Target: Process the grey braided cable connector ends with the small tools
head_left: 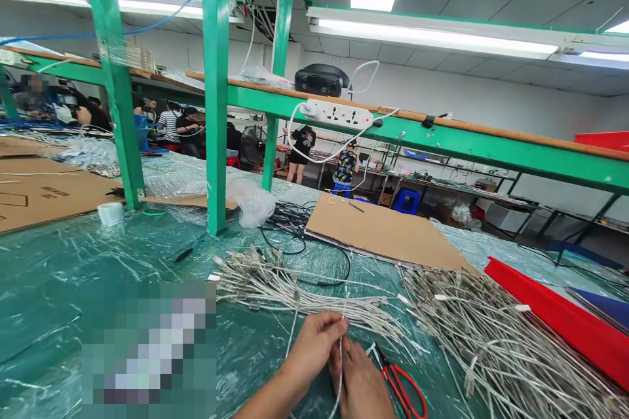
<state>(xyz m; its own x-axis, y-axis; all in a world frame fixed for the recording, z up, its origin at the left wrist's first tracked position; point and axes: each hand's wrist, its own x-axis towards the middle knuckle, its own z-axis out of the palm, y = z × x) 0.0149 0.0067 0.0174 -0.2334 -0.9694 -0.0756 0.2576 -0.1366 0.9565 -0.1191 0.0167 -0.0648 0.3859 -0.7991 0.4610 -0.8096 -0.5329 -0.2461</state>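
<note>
A thin pale cable (340, 373) runs upright between my two hands. My left hand (310, 344) pinches it near its upper end with thumb and forefinger. Just below and to the right, my right hand (362, 380) is curled around the same cable, its fingertips partly hidden. Beyond my hands lies a bundle of pale cables (299, 298), tied near its middle. A red-handled cutting tool (405, 389) rests beside my right hand, its jaws partly covered. To the right spreads a larger heap of similar cables (491, 340).
A red bin (555, 317) borders the heap at right. Flat cardboard (383, 226) and black cables (289, 216) lie farther back. Green posts (216, 98) rise from the bench, carrying a shelf with a power strip (339, 114). Several people are in the background.
</note>
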